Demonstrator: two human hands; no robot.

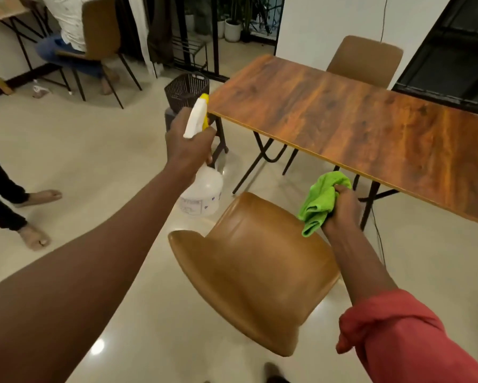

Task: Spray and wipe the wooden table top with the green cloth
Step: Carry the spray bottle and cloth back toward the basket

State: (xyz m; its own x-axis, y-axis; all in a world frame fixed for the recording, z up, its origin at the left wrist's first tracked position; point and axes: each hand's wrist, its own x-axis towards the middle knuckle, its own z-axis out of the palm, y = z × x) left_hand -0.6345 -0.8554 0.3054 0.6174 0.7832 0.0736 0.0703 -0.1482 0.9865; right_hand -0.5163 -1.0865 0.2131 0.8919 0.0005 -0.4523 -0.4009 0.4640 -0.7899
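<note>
Stands over a chair point(254, 272), short of the desk point(356, 120). Grips the cloth point(322, 200) bunched in the right hand point(342, 208), fingers curled round it, just below the desk's near edge. Holds the bottle point(201, 189) raised in the left hand point(188, 142), fist closed about its neck, just left of the desk's near-left corner and not yet over the top. Looks like the approach before spraying. Next calls for bringing the nozzle right over the wood and squeezing the trigger, cloth kept ready.
</note>
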